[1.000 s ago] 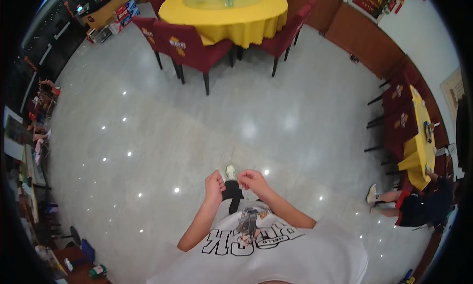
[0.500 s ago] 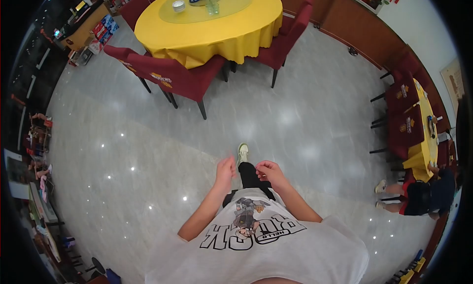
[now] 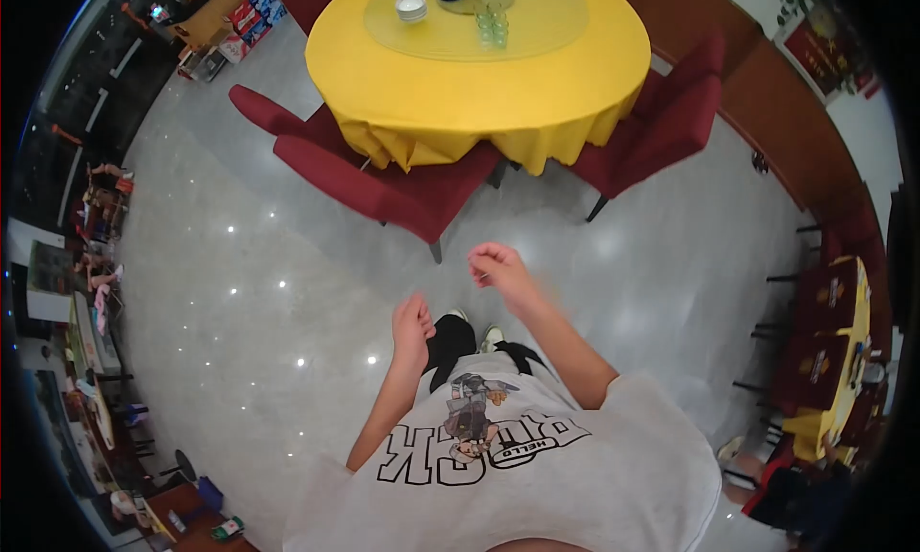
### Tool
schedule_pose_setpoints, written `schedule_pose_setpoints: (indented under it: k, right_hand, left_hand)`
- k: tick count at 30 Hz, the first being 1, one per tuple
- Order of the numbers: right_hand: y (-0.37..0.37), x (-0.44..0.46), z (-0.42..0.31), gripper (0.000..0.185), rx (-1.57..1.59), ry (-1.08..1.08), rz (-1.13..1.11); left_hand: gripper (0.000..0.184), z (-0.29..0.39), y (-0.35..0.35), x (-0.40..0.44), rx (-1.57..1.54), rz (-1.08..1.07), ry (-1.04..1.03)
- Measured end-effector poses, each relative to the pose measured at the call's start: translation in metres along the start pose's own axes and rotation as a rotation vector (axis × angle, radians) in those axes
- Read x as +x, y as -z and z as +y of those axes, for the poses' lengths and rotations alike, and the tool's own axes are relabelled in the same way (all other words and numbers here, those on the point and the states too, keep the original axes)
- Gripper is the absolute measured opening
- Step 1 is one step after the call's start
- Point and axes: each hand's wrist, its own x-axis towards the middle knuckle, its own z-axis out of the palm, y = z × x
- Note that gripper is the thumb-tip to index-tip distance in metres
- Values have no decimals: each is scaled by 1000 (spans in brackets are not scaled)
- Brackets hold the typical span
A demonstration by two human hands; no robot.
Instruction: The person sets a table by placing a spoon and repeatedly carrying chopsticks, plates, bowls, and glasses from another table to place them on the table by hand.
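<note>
Relative to the frame half a second earlier, the right hand (image 3: 500, 272) has been raised and carried ahead of the left hand (image 3: 412, 324); both were then nearly level. The forearms (image 3: 567, 346) are slanted inward, and the fingers of both hands are loosely curled; whether either is fully closed, or anything is enclosed, cannot be told. A maroon fabric chair (image 3: 350, 183) is seen ahead of the hands, apart from both. Beyond it, the round table with a yellow cloth (image 3: 479, 97) is now viewed nearer; stacked white dishes (image 3: 411, 9) and clear greenish glasses (image 3: 493, 27) are borne on it.
</note>
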Motion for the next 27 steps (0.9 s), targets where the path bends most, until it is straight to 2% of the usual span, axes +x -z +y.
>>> schedule_pose_setpoints:
  k: [2, 4, 6, 8, 9, 10, 12, 13, 16, 18, 24, 27]
  right_hand:
    - [-1, 31, -6, 8, 1, -34, -38]
    - [4, 56, -4, 7, 28, -69, -64]
    - [12, 85, -3, 9, -11, -164, -22]
    - [20, 105, -8, 9, -30, -173, 19]
    - [25, 121, -21, 8, -66, -223, 73]
    - [32, 133, -33, 7, -105, -288, 132]
    - [43, 151, -46, 7, -63, -264, 172]
    - [48, 165, -60, 7, -69, -218, 179]
    - [58, 206, -91, 8, -53, -177, 215]
    - [57, 227, -108, 8, -48, -137, 247]
    - [72, 320, -127, 9, -188, -349, 107]
    - [82, 396, -156, 13, -316, -256, 95]
  left_hand:
    - [29, -7, -9, 29, -6, 12, 36]
    - [29, -5, -20, 61, 8, -6, 197]
    - [28, 8, -35, 104, 28, -53, 176]
    - [25, 25, -53, 147, 51, -136, 35]
    - [23, 38, -66, 170, 33, -74, 77]
    - [23, 49, -75, 189, 98, -80, 19]
    - [21, 68, -86, 233, 153, -194, -217]
    - [21, 79, -98, 250, 132, -195, -204]
    - [17, 117, -120, 287, 54, -138, -41]
    - [15, 138, -131, 303, 5, -142, -103]
    - [9, 135, -137, 356, -79, 33, -46]
    - [3, 136, -148, 397, 11, 210, -42]
